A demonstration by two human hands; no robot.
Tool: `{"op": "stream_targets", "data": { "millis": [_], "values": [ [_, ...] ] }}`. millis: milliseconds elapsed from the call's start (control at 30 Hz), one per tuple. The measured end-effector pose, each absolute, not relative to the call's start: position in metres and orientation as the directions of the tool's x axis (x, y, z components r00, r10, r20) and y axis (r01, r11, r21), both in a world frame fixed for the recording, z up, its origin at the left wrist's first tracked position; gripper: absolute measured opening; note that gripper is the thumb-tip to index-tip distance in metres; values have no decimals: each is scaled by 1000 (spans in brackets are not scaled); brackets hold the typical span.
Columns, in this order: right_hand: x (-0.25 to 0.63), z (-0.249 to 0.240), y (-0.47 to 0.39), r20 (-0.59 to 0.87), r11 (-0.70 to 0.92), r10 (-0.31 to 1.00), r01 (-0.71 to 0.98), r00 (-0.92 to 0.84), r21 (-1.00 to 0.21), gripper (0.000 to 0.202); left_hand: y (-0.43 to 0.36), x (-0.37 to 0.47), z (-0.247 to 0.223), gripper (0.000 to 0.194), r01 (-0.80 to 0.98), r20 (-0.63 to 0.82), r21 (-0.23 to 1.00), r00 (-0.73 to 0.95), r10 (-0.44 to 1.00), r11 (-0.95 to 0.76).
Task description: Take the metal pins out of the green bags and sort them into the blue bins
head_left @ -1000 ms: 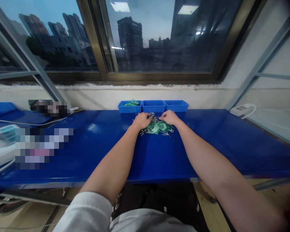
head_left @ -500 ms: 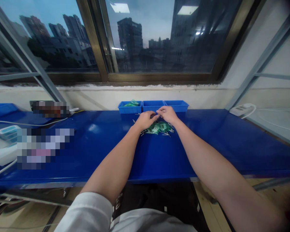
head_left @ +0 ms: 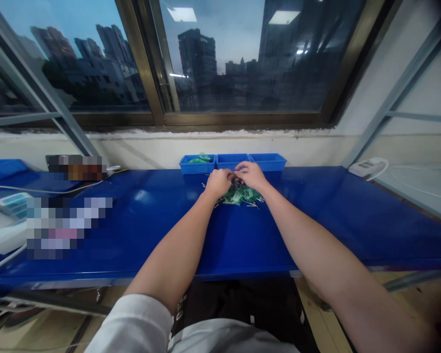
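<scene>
A loose pile of small green packets [head_left: 238, 197] mixed with thin metal pins [head_left: 253, 204] lies on the blue table, just under both hands. My left hand [head_left: 220, 182] is over the pile's left side, its fingers curled together. My right hand [head_left: 250, 174] meets it from the right, thumb and fingertips pinched close to the left fingertips. Whatever sits between the fingers is too small to make out. Behind the hands stand three joined blue bins; the left bin [head_left: 197, 169] holds green packets, and the middle bin [head_left: 233, 159] is partly hidden by my hands.
The right bin [head_left: 268, 161] stands against the wall below the window. A white device with a keypad [head_left: 7, 220] and a blurred-out item are at the left, with cables across the table [head_left: 150, 235]. A white power strip [head_left: 368, 166] lies at the right.
My right hand has shifted slightly left, and the fingertips of both hands are closer together over the pile. The view has tilted very slightly.
</scene>
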State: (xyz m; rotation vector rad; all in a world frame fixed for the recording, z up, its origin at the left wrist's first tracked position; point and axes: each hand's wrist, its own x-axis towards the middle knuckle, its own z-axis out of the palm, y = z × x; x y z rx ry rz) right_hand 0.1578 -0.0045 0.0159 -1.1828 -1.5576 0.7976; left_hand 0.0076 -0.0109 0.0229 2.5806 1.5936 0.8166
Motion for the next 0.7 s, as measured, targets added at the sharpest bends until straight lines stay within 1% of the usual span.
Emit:
{"op": "stream_targets", "data": {
  "millis": [100,167,267,367,433,500,567,633,700],
  "values": [
    [159,15,-7,374,384,923,322,-93,-865,15,-10,7,22,28,836,428,267,343,836,-479],
    [162,15,-7,394,406,912,361,-110,-840,17,-10,7,21,28,822,430,282,353,831,-495],
    [166,17,-6,434,413,899,431,-54,-802,22,-7,5,19,32,786,452,351,334,827,-509],
    [171,19,-2,502,407,865,563,16,-720,33,-3,2,15,37,791,473,389,268,839,-472],
    [174,19,1,516,343,856,700,42,-626,45,0,-1,13,35,815,473,378,238,848,-439],
    [177,18,4,494,240,867,818,61,-522,59,2,-3,11,34,829,468,366,227,854,-422],
    [178,15,7,437,153,897,886,61,-438,71,3,-3,10,32,834,461,360,231,857,-419],
    [178,11,10,369,113,929,920,36,-376,78,2,-2,10,31,835,448,354,243,860,-421],
    [179,7,12,324,98,946,934,20,-343,81,1,-1,10,31,838,432,347,256,865,-421]
  ]
}}
